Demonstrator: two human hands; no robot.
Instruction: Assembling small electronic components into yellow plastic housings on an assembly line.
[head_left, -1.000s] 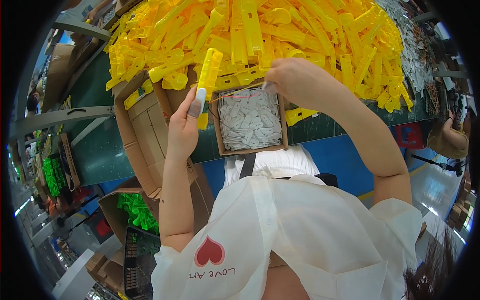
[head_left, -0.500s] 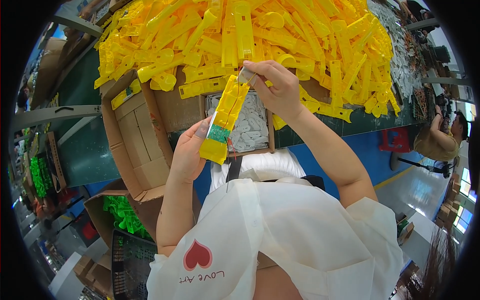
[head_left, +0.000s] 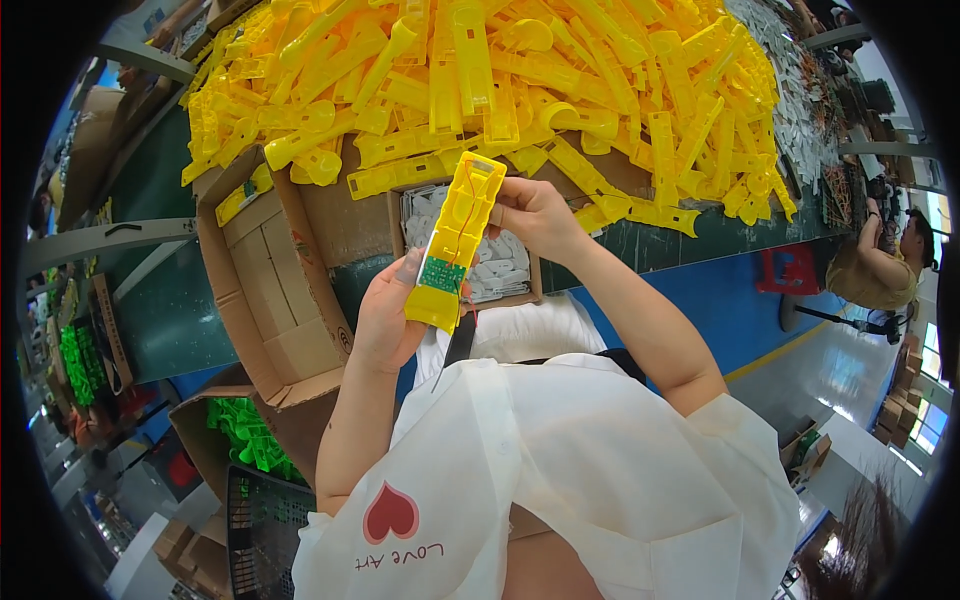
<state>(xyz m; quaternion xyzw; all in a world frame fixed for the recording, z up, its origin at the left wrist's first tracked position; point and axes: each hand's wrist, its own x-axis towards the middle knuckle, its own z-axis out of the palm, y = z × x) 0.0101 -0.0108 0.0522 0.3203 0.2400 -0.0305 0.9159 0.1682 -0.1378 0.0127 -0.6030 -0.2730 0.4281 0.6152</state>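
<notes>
My left hand (head_left: pixel 388 312) grips the lower end of a yellow plastic housing (head_left: pixel 464 218), which is held tilted in front of me, open side up. A green circuit board (head_left: pixel 441 274) sits in its lower half, and thin wires (head_left: pixel 466 235) run along the inside to the upper end. A small greyish piece (head_left: pixel 483 166) shows at that upper end. My right hand (head_left: pixel 543 218) is closed at the housing's upper right edge, finger and thumb against it; part of its grip is hidden. More wire hangs below the board.
Beneath the housing stands a carton (head_left: pixel 536 270) with white plastic parts (head_left: pixel 497 262). A heap of yellow housings (head_left: pixel 560 70) covers the table (head_left: pixel 690 240) beyond. At left are a cardboard box (head_left: pixel 285 290), green parts (head_left: pixel 245 425) and a black basket (head_left: pixel 262 520). A person (head_left: pixel 885 270) sits far right.
My right hand has moved down from above the housing's tip, where it pinched the wire and greyish piece, to its right edge. The greyish piece now lies at the tip.
</notes>
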